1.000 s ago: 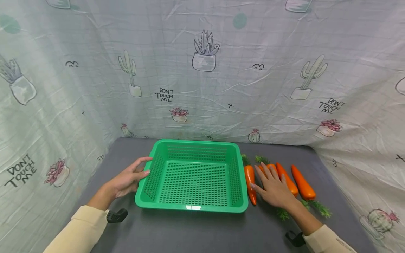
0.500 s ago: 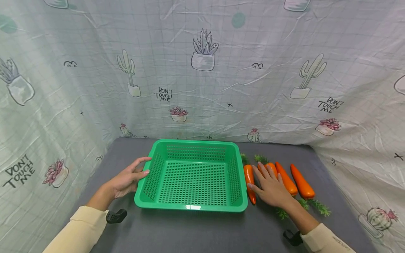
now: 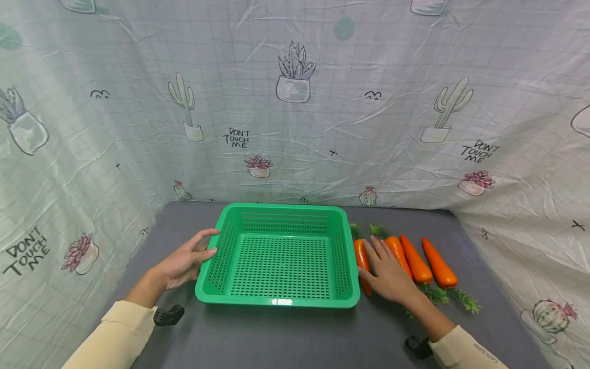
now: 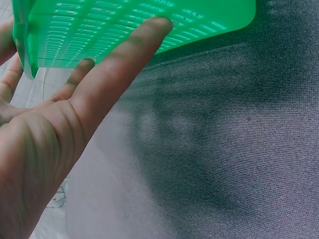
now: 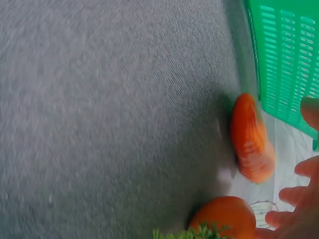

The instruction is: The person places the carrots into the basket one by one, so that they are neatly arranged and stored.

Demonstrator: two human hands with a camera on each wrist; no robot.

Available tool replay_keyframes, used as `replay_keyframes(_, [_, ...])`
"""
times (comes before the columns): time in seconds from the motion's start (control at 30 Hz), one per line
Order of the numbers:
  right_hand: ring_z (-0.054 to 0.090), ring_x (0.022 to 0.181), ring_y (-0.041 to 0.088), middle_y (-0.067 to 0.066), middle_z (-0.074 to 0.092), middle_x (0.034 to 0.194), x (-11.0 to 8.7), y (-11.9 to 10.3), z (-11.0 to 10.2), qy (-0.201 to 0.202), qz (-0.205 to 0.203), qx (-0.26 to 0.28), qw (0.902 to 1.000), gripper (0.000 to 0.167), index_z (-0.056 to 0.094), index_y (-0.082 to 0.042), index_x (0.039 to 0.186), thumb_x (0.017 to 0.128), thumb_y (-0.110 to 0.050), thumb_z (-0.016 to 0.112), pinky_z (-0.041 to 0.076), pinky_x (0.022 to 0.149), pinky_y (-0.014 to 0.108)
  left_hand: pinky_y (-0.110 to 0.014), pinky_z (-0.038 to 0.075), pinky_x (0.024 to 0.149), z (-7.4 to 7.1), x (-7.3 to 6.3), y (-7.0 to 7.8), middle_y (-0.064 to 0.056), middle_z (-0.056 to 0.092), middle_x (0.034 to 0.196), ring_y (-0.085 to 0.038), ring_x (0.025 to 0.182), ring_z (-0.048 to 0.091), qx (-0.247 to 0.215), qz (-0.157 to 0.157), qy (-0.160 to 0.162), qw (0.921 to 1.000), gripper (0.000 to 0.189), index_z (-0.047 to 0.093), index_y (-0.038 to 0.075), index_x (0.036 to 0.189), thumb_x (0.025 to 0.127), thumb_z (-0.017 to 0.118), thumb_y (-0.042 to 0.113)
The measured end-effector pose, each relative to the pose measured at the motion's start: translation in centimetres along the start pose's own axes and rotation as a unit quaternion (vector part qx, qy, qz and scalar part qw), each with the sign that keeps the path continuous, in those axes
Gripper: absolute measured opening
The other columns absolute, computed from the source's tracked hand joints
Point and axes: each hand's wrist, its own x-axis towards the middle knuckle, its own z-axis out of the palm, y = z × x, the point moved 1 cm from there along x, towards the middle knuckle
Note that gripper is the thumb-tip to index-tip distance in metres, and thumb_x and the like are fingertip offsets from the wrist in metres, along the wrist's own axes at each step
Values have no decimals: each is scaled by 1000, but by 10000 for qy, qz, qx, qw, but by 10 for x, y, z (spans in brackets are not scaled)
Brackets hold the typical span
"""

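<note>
A green perforated plastic basket (image 3: 276, 301) stands on the dark table. My left hand (image 3: 182, 264) is at the basket's left rim, with thumb and index finger extended against it; in the left wrist view a straight digit (image 4: 117, 64) lies along the outer wall. Several glossy orange carrots with green leafy tops lie right of the basket. Above the leftmost carrot (image 3: 361, 251), my right hand (image 3: 387, 274) spreads its fingers, partly covering it and the second carrot (image 3: 398, 252). In the right wrist view, the fingers (image 5: 294, 194) stay apart from the nearer carrot (image 5: 251, 139).
Two more carrots, one (image 3: 416, 262) beside the other (image 3: 439, 265), lie further right with their green tops (image 3: 465, 300) toward the front. A patterned cloth (image 3: 295, 154) hangs behind the table and along both sides.
My right hand has shifted left, farther over the leftmost carrot, uncovering more of the second one. My left hand stays at the basket's rim. The head view has shifted slightly.
</note>
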Motion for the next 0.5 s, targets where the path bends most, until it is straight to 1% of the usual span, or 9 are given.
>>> replay_keyframes(0.07, [17,157,54,26,19,172,1,-1,1,57,41,78,9999,76,27,-4,164,105,-37,62,29,120,72,-63,58,95,0,0,1,-27,29,160,-31,121,68,17,-6,10,10000,67,12,32,161,110,55,28])
replay_keyframes(0.17, [17,157,53,27,19,171,2,-3,2,196,110,138,9997,76,27,-3,164,105,-34,63,29,120,71,-62,58,94,2,0,2,-28,31,159,-31,120,69,76,-24,39,10000,69,11,31,162,110,56,29])
replay_keyframes(0.3, [19,157,52,27,22,170,4,-6,3,416,190,159,9988,75,28,-2,164,105,-32,64,30,121,70,-61,58,94,3,0,2,-29,28,160,-30,120,68,139,6,23,9999,71,9,30,163,110,56,30])
replay_keyframes(0.4, [21,157,50,26,24,170,6,-8,6,499,237,232,9982,75,27,-2,164,104,-31,64,32,120,69,-60,58,94,3,-1,2,-30,27,161,-30,121,68,157,8,23,9999,71,9,30,163,110,56,31])
replay_keyframes(0.5, [25,157,49,25,25,170,8,-9,10,575,267,355,9974,75,27,-2,164,104,-28,64,35,119,68,-61,58,94,3,-1,2,-29,31,158,-31,121,68,135,-5,14,9999,71,10,31,163,110,56,30])
